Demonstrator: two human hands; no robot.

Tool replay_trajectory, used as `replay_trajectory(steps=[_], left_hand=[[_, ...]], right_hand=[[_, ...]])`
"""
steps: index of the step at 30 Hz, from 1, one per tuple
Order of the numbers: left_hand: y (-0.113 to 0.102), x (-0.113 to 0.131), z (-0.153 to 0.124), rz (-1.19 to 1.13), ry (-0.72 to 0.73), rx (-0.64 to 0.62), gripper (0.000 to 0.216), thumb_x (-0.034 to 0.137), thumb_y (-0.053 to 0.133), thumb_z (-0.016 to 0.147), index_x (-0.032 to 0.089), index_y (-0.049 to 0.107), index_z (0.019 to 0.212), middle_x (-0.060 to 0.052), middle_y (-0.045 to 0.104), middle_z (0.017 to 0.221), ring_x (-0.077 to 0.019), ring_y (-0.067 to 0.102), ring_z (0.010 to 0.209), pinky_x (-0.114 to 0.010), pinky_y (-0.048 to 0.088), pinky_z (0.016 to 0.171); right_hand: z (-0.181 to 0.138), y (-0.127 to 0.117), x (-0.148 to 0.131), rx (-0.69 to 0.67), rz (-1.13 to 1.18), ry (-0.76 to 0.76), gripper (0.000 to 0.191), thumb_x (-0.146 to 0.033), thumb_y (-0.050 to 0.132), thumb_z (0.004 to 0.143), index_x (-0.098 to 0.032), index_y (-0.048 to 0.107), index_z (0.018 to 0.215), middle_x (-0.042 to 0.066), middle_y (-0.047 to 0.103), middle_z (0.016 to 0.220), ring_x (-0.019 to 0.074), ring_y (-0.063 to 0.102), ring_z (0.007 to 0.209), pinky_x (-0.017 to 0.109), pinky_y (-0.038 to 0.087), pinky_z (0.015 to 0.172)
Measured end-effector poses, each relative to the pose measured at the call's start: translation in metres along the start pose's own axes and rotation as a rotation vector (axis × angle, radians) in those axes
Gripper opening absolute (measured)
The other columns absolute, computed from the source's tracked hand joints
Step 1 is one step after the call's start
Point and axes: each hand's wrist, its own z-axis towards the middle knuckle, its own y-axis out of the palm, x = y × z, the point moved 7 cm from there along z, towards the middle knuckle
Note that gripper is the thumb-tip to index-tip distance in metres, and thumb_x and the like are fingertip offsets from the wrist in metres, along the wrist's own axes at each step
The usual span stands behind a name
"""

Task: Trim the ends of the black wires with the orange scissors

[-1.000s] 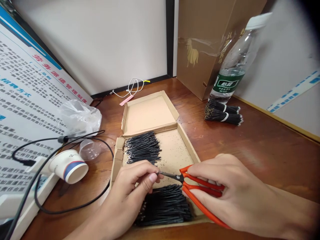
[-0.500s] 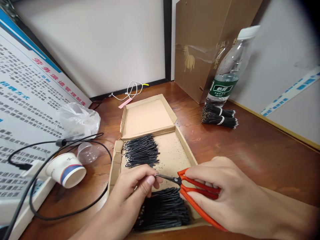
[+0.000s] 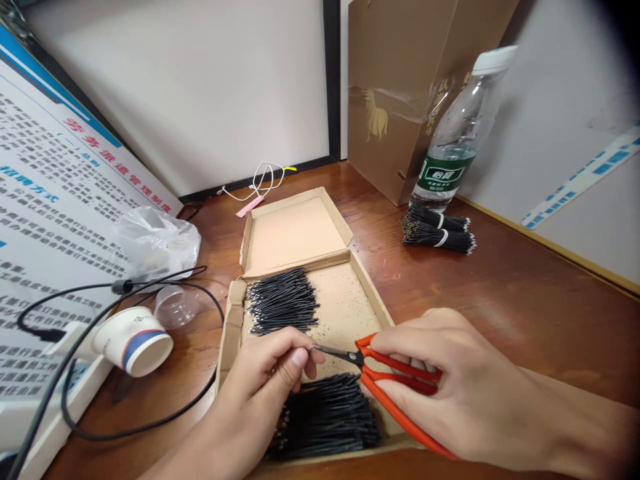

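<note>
In my right hand (image 3: 445, 387) is a pair of scissors (image 3: 400, 380) with orange-red handles, its dark blades pointing left. The blade tips meet the fingertips of my left hand (image 3: 275, 380), which are pinched together; what they hold is hidden between thumb and forefinger. Both hands hover over an open cardboard box (image 3: 370, 287). Inside it, a pile of short black wires (image 3: 283, 300) lies toward the back left. A second pile of black wires (image 3: 330, 413) lies below my hands at the near end, partly covered by my left hand.
Bundles of black wires (image 3: 437, 230) stand by a water bottle (image 3: 445, 153) at the right. A paper cup (image 3: 133, 340) lies tipped at the left, near a clear plastic cup (image 3: 175, 307), a plastic bag (image 3: 160, 243) and a looping black cable (image 3: 145, 433). Dark specks dot the box floor.
Both hands and the scissors stay in almost the same place, with the blade tips still at my left fingertips. The camera view has shifted very slightly.
</note>
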Motion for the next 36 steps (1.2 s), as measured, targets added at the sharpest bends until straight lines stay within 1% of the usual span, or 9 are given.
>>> replay_trajectory(steps=[3,7,11,15,18,23,27,32,36], left_hand=[[0.0009,0.0021,0.0017,-0.012,-0.002,-0.006,0.032,0.039,0.043,0.105,0.019,0.062,0.089,0.000,0.056,0.079,-0.0149,0.050,0.075,-0.024,0.038,0.064],[0.0027,0.0042,0.0025,-0.042,0.007,-0.016,0.031,0.038,0.043,0.106,0.019,0.061,0.089,0.000,0.056,0.078,-0.0140,0.049,0.072,-0.024,0.037,0.064],[0.0037,0.0039,0.0023,-0.057,0.012,-0.028,0.033,0.039,0.041,0.106,0.019,0.060,0.089,0.000,0.056,0.079,-0.0139,0.048,0.072,-0.024,0.037,0.063],[0.0030,0.0019,0.0011,-0.052,0.001,-0.024,0.032,0.040,0.041,0.106,0.019,0.060,0.090,0.001,0.055,0.080,-0.0137,0.048,0.074,-0.024,0.036,0.064],[0.0034,0.0005,0.0001,-0.047,-0.004,-0.023,0.032,0.039,0.042,0.106,0.019,0.059,0.088,0.001,0.055,0.080,-0.0136,0.048,0.074,-0.024,0.035,0.063],[0.0041,-0.0031,-0.0005,-0.047,-0.024,-0.025,0.033,0.041,0.040,0.107,0.020,0.058,0.088,0.001,0.054,0.080,-0.0139,0.047,0.075,-0.025,0.034,0.064],[0.0035,-0.0032,-0.0001,-0.046,-0.008,-0.021,0.034,0.042,0.040,0.106,0.020,0.058,0.089,0.001,0.055,0.081,-0.0140,0.047,0.075,-0.025,0.034,0.064],[0.0037,-0.0017,0.0015,-0.030,-0.007,-0.024,0.034,0.040,0.039,0.107,0.019,0.058,0.088,0.001,0.054,0.080,-0.0142,0.047,0.076,-0.025,0.034,0.064],[0.0034,0.0004,0.0010,-0.012,0.000,-0.026,0.035,0.040,0.039,0.107,0.019,0.057,0.085,0.001,0.055,0.080,-0.0143,0.048,0.076,-0.025,0.034,0.064]], right_hand=[[0.0008,0.0014,-0.0010,-0.022,0.005,-0.004,0.030,-0.014,0.055,0.089,-0.019,0.041,0.062,-0.009,0.030,0.054,0.0069,0.023,0.048,0.024,0.025,0.049],[-0.0009,0.0028,0.0009,-0.019,0.032,-0.009,0.032,-0.012,0.054,0.089,-0.020,0.037,0.063,-0.009,0.027,0.057,0.0072,0.021,0.049,0.025,0.022,0.048],[-0.0025,0.0034,0.0024,-0.006,0.052,-0.007,0.030,-0.011,0.053,0.090,-0.019,0.041,0.063,-0.009,0.026,0.057,0.0075,0.020,0.049,0.025,0.022,0.047],[-0.0014,0.0023,0.0037,0.004,0.039,0.029,0.027,-0.014,0.055,0.089,-0.018,0.048,0.063,-0.009,0.031,0.054,0.0076,0.022,0.048,0.025,0.023,0.048],[-0.0004,0.0030,0.0033,-0.022,0.015,0.050,0.025,-0.016,0.057,0.088,-0.018,0.050,0.064,-0.009,0.035,0.053,0.0074,0.025,0.047,0.025,0.026,0.049],[-0.0001,0.0040,0.0005,-0.059,0.013,0.033,0.028,-0.012,0.054,0.088,-0.018,0.046,0.063,-0.009,0.037,0.053,0.0065,0.029,0.046,0.024,0.028,0.050],[-0.0004,0.0023,-0.0001,-0.021,0.005,-0.004,0.028,-0.010,0.053,0.089,-0.018,0.047,0.063,-0.009,0.037,0.053,0.0067,0.028,0.046,0.025,0.025,0.048],[-0.0015,0.0032,0.0013,-0.033,-0.005,0.042,0.024,-0.014,0.054,0.089,-0.018,0.052,0.065,-0.009,0.039,0.052,0.0067,0.031,0.045,0.025,0.028,0.050],[-0.0013,0.0044,0.0000,-0.063,0.007,0.037,0.029,-0.014,0.055,0.088,-0.019,0.043,0.062,-0.009,0.034,0.052,0.0064,0.028,0.046,0.024,0.026,0.049]])
